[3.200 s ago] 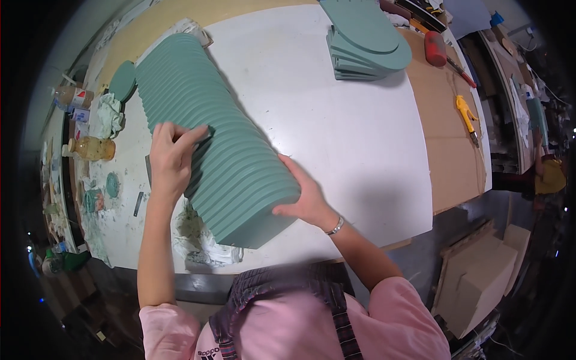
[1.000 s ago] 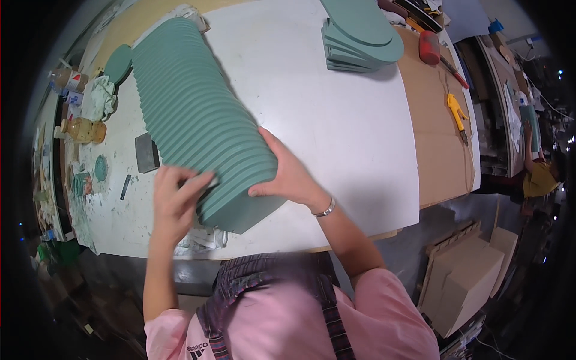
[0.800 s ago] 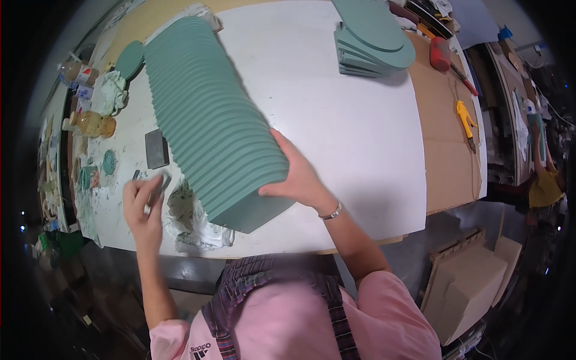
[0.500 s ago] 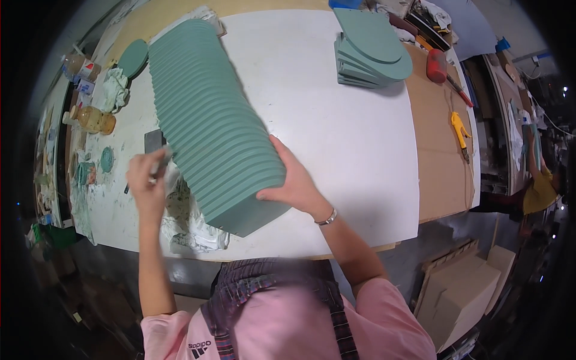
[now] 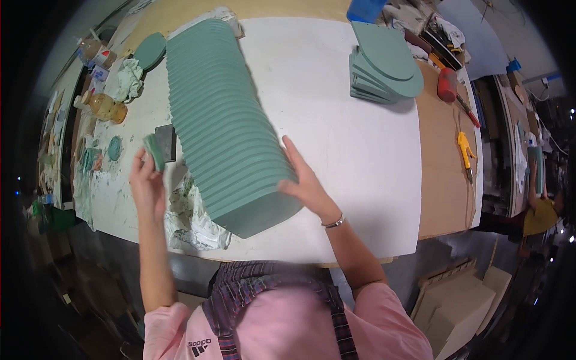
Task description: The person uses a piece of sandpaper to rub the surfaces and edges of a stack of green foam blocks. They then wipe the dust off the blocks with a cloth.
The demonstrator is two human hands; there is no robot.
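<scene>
A long row of green rounded panels (image 5: pixel 234 126), standing on edge and packed face to face, stretches from near me to the table's far left. Left of its near half, my left hand (image 5: pixel 147 186) pinches a small green pad (image 5: pixel 153 152) between thumb and fingers. That pad is held apart from the row, beside a dark grey rectangular block (image 5: pixel 166 144) on the table. At the row's near right corner is my right hand (image 5: pixel 311 189), fingers spread and thumb over the front panel's edge. Whether it presses on the panels I cannot tell.
Stained white cloth (image 5: pixel 195 219) lies by the row's near left side. Further left are a bottle of amber liquid (image 5: pixel 105 108), a crumpled rag (image 5: pixel 128 80) and a round green disc (image 5: pixel 150 51). More green panels (image 5: pixel 387 66), a red mallet (image 5: pixel 447 85) and a yellow air gun (image 5: pixel 465 149) lie right.
My left hand has turned and drawn slightly away from the row, so the green pad now shows plainly. My right hand's fingers have loosened at the near corner. The whole view has shifted a little.
</scene>
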